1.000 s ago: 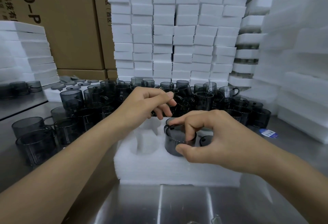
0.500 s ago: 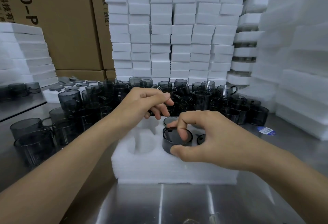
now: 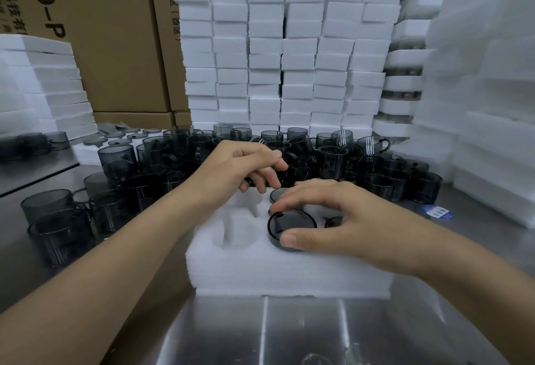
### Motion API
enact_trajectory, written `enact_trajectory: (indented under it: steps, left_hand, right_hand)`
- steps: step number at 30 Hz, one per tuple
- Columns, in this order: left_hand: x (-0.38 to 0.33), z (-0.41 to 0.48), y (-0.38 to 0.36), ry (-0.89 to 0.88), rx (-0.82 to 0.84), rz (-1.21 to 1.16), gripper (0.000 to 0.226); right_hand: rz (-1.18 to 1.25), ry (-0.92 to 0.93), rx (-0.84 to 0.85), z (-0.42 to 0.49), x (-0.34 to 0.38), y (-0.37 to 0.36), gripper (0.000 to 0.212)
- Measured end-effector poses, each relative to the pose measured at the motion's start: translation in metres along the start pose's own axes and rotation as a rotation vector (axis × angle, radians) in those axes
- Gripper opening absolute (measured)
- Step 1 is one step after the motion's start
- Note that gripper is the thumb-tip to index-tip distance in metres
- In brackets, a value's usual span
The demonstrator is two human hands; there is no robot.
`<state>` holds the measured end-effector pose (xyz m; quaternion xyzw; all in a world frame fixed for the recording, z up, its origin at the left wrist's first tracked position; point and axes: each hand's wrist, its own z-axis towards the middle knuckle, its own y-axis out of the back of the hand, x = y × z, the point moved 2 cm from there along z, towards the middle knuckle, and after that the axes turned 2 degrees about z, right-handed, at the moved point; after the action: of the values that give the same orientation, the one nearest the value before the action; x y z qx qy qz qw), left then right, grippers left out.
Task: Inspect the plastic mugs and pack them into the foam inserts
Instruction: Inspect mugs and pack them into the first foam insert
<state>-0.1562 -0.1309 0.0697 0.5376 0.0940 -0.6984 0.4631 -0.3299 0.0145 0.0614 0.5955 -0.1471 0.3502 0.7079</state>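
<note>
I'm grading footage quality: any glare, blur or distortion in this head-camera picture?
Head view: wide-angle distortion bows the foam stacks toward the edges; streaky glare on the steel table; foam at far right looks soft; right hand and mug are sharp.

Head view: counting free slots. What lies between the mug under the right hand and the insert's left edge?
An empty cavity in the foam insert, shown in head view.

Two bare arms in shot. The left forearm [image 3: 115,263], left of the foam insert [image 3: 260,272], is uncovered right up to the picture's edge, and so is the right forearm [image 3: 463,278], right of the insert. Left hand [image 3: 231,168], at the insert's far edge: bare, nails short. Right hand [image 3: 333,214], over the insert: bare too, with the thumbnail [image 3: 289,239] trimmed short and rounded.
</note>
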Motion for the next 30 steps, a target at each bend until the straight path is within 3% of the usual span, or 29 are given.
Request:
enact_trajectory:
  steps: [11,17,19,24,27,30]
  left_hand:
    - [0.001,0.001,0.000,0.014,-0.007,0.002,0.037]
    - [0.001,0.002,0.004,0.008,-0.085,0.039,0.027]
    - [0.000,0.004,0.010,-0.034,-0.201,0.089,0.026]
    - [0.007,0.001,0.029,-0.125,-0.502,0.461,0.021]
    - [0.012,-0.003,0.027,-0.135,-0.492,0.509,0.015]
    - [0.015,-0.003,0.021,-0.118,-0.414,0.654,0.014]
  right_hand:
    - [-0.018,-0.091,0.048,0.003,-0.003,0.003,0.049]
    - [-0.026,-0.006,-0.012,-0.001,-0.010,-0.003,0.044]
    - [0.012,0.030,-0.089,-0.001,-0.012,-0.001,0.032]
    - [0.067,0.025,-0.520,0.000,-0.032,0.019,0.009]
    - [-0.116,-0.036,-0.677,-0.002,-0.050,0.025,0.008]
    - [-0.213,-0.116,-0.725,-0.003,-0.066,0.028,0.010]
